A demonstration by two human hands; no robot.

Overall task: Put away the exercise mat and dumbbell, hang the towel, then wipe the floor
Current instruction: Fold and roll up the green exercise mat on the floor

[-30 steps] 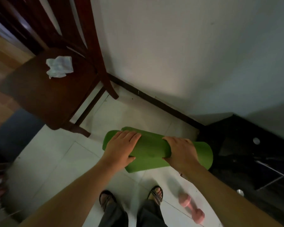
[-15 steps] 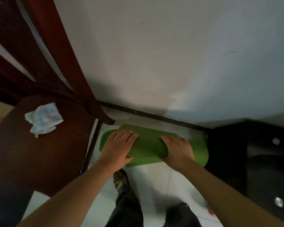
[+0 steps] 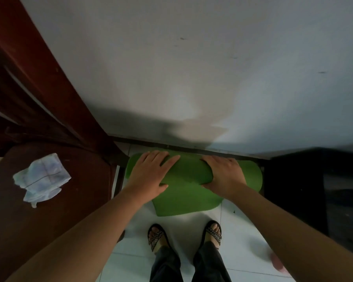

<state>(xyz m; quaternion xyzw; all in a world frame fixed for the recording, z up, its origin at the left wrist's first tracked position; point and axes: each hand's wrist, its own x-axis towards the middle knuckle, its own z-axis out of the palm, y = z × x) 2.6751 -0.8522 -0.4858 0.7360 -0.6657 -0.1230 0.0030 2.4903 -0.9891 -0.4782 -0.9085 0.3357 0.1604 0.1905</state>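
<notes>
The rolled green exercise mat lies crosswise at the foot of the white wall, close to the dark baseboard. Its loose outer flap spreads over the tiles toward my feet. My left hand lies over the roll's left part, fingers on top and thumb on the near side. My right hand grips the right part, fingers curled over the top. A pink dumbbell lies on the floor at the lower right, partly hidden by my right forearm. A crumpled white towel sits on the chair seat at the left.
A dark wooden chair stands close on the left, its back leg right beside the mat's left end. A black cabinet stands just past the mat's right end. White floor tiles lie around my sandalled feet.
Both hands have carried the mat forward and down to the baseboard between chair and cabinet. The mat's outer flap has come loose and now spreads toward my feet.
</notes>
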